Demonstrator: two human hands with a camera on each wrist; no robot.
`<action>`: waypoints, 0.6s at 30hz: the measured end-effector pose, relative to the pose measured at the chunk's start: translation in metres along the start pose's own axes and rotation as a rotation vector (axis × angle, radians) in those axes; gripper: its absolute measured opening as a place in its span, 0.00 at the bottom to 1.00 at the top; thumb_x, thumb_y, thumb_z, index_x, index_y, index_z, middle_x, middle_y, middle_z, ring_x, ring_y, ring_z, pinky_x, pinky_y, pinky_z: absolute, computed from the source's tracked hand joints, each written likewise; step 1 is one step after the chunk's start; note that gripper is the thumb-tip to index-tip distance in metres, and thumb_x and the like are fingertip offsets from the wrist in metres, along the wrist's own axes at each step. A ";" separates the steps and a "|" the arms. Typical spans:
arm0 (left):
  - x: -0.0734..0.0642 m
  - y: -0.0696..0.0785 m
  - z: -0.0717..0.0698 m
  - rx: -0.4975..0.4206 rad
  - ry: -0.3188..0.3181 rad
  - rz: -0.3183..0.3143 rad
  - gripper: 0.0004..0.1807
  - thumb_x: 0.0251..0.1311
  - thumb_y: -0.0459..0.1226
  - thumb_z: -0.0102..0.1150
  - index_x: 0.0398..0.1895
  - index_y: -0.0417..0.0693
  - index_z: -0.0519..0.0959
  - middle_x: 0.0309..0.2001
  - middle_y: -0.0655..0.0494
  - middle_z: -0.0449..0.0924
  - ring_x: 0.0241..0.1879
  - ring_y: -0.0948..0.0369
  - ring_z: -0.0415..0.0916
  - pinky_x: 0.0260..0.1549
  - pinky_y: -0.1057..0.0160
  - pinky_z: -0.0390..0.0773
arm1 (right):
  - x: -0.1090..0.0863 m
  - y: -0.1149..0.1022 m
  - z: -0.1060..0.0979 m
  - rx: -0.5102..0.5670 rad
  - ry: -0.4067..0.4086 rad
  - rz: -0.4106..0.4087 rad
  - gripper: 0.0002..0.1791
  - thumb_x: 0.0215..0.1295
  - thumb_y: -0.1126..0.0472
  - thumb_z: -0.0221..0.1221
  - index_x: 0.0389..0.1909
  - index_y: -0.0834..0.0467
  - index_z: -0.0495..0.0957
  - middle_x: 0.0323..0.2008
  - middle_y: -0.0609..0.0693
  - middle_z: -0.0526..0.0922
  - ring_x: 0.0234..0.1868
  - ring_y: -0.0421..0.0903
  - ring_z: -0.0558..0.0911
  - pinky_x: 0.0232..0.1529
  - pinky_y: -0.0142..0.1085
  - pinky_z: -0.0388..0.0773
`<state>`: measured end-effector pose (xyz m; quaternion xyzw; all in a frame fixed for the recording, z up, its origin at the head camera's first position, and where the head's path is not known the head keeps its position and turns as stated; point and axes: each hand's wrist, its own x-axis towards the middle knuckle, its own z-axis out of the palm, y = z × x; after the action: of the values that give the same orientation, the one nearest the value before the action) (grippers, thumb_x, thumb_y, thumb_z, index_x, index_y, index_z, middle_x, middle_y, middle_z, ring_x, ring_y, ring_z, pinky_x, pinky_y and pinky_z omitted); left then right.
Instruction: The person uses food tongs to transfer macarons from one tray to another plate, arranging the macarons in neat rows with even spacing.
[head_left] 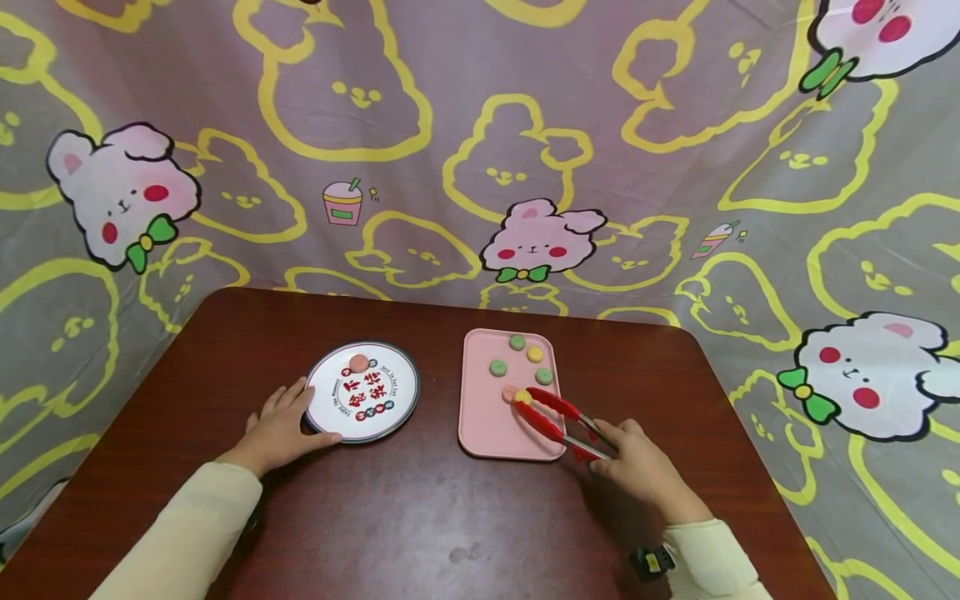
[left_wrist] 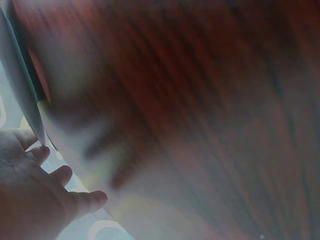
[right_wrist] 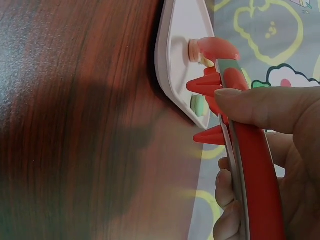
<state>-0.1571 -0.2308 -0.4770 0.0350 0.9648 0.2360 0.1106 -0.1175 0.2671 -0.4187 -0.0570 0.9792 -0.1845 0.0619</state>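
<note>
My left hand (head_left: 280, 427) rests at the left edge of a round white plate (head_left: 393, 392) with red and blue lettering, fingers spread and thumb at its near rim. One pink macaron (head_left: 359, 363) lies on the plate. My right hand (head_left: 637, 467) grips red-and-metal tongs (head_left: 558, 421), thumb on one arm and fingers curled round the other. Their red tips are at a yellow macaron (head_left: 522, 397) over the pink tray (head_left: 487, 433), close beside a second pink macaron (head_left: 509, 393). In the right wrist view the tips (right_wrist: 218, 48) partly hide the yellow macaron.
Farther back on the tray lie several more macarons: green ones (head_left: 498, 367) and another yellow one (head_left: 535, 355). The tray and plate stand apart on a dark brown wooden table (head_left: 420, 500). A patterned curtain (head_left: 420, 192) hangs behind the table and along its sides.
</note>
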 end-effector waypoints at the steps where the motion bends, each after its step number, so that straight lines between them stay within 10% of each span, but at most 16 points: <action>1: 0.000 0.000 0.000 0.000 0.002 0.001 0.63 0.45 0.67 0.63 0.71 0.30 0.53 0.72 0.30 0.43 0.68 0.29 0.38 0.55 0.21 0.44 | 0.000 0.000 0.000 0.001 0.001 0.007 0.35 0.50 0.61 0.70 0.62 0.65 0.73 0.37 0.56 0.71 0.30 0.47 0.73 0.31 0.41 0.71; 18: 0.000 -0.001 0.001 -0.002 0.007 0.005 0.63 0.46 0.67 0.62 0.72 0.30 0.53 0.73 0.30 0.43 0.68 0.29 0.38 0.55 0.21 0.44 | 0.003 -0.003 -0.003 0.018 0.045 0.011 0.36 0.51 0.61 0.70 0.63 0.64 0.72 0.39 0.58 0.72 0.33 0.49 0.75 0.31 0.41 0.74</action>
<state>-0.1566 -0.2313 -0.4777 0.0366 0.9648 0.2375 0.1068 -0.1208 0.2654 -0.4150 -0.0467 0.9790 -0.1943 0.0413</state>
